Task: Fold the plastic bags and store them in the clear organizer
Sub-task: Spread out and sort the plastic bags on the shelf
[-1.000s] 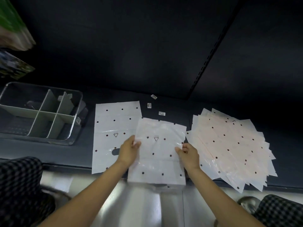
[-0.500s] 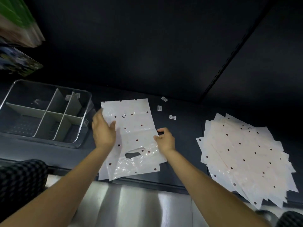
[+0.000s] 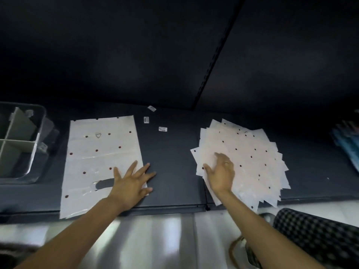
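Observation:
White plastic bags with dark dots and a cut-out handle lie flat in a small stack (image 3: pixel 101 156) on the dark shelf, left of centre. My left hand (image 3: pixel 130 183) presses on their lower right corner with fingers spread. A fanned pile of the same bags (image 3: pixel 252 160) lies at the right. My right hand (image 3: pixel 221 171) rests on that pile's left part, fingers relaxed, holding nothing. The clear organizer (image 3: pixel 21 142) with grey dividers stands at the far left, partly cut off by the frame.
Three small white labels (image 3: pixel 162 129) lie on the dark shelf (image 3: pixel 171 162) behind the gap between the stacks. A shiny metal ledge (image 3: pixel 155 239) runs along the front. Checkered fabric (image 3: pixel 320 235) is at lower right, blue packaging (image 3: pixel 347 138) at far right.
The bag I held has been laid on the left stack. My left hand now presses it flat, and my right hand has moved right onto the fanned pile.

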